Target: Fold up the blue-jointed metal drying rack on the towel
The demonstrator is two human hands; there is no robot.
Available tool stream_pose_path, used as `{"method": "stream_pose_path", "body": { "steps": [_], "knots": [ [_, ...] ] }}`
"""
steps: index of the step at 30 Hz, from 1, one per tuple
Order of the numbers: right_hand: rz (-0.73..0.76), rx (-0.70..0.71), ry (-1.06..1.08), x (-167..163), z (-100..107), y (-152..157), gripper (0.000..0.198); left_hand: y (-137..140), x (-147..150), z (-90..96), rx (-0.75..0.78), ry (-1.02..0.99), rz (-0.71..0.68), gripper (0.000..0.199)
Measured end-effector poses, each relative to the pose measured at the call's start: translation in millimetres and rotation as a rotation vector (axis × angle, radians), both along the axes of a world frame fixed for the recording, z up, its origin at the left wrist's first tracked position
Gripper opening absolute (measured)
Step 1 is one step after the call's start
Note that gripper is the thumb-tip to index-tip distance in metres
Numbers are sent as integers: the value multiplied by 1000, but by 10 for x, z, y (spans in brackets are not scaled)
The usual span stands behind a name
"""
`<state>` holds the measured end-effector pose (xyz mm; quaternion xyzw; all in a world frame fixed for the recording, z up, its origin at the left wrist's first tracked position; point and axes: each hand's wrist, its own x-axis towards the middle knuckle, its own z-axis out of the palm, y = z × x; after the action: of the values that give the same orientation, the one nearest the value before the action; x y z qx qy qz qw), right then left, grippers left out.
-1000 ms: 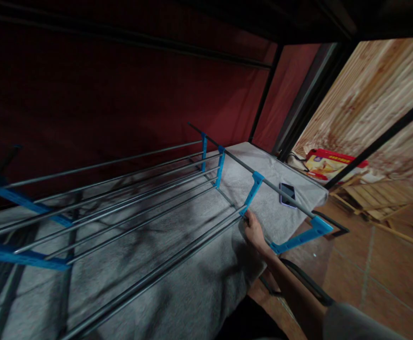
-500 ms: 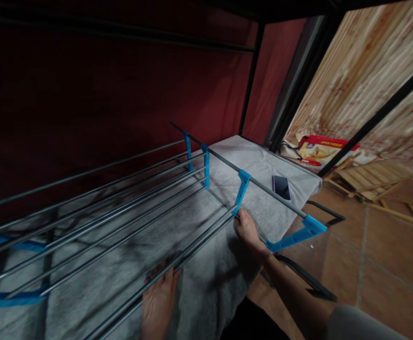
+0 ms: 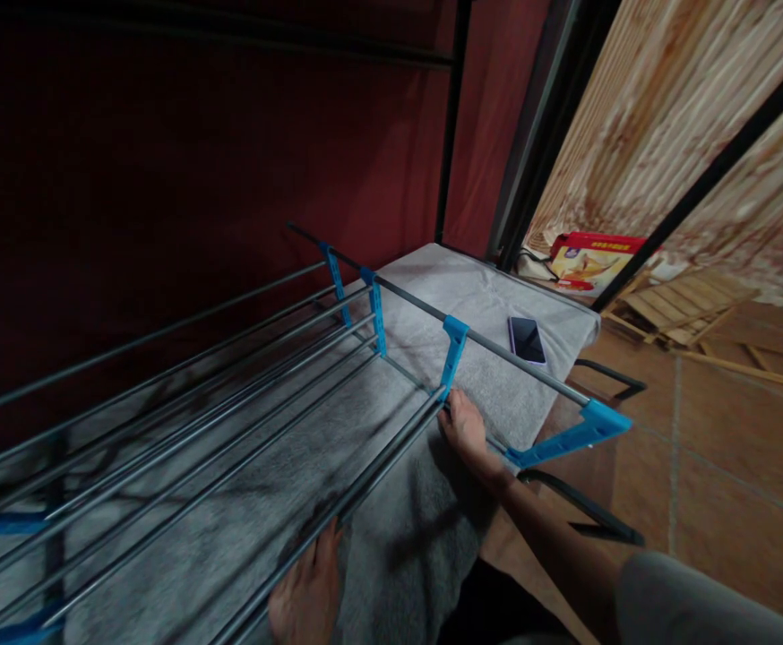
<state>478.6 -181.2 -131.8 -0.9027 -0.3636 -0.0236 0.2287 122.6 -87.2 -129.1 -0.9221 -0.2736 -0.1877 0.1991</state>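
Note:
A rack of grey metal tubes with blue plastic brackets, which looks like a shoe rack point(image 3: 277, 394), lies across a grey fleecy cover point(image 3: 223, 528). At the bottom centre my left hand point(image 3: 307, 587) is closed around the near pair of tubes; its fingertips are partly hidden beneath them. My right hand point(image 3: 464, 425) is wrapped round the end of those tubes, just below a blue bracket point(image 3: 455, 349). Its fingers are partly out of sight. Another blue bracket point(image 3: 572, 434) sits at the rack's near corner, beside my right forearm.
A phone point(image 3: 527, 340) lies on the cover at the right. Black frame bars point(image 3: 455, 134) rise around the surface, with a dark red wall behind. On the tiled floor point(image 3: 720, 457) are a red and yellow box point(image 3: 586, 264) and wooden slatted pieces point(image 3: 687, 305).
The view has shifted slightly, so the wall, phone and box sit a little further left and up. Both hands keep their hold at about the same places on the rack.

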Motion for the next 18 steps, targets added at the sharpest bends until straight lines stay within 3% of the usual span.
{"method": "stream_pose_path", "body": {
  "steps": [9, 18],
  "knots": [
    [-27, 0, -2, -11, 68, 26, 9, -18, 0, -13, -113, -19, 61, 27],
    [-76, 5, -65, -47, 56, 66, 7, -17, 40, 43, -100, -36, 47, 27]
  ]
}}
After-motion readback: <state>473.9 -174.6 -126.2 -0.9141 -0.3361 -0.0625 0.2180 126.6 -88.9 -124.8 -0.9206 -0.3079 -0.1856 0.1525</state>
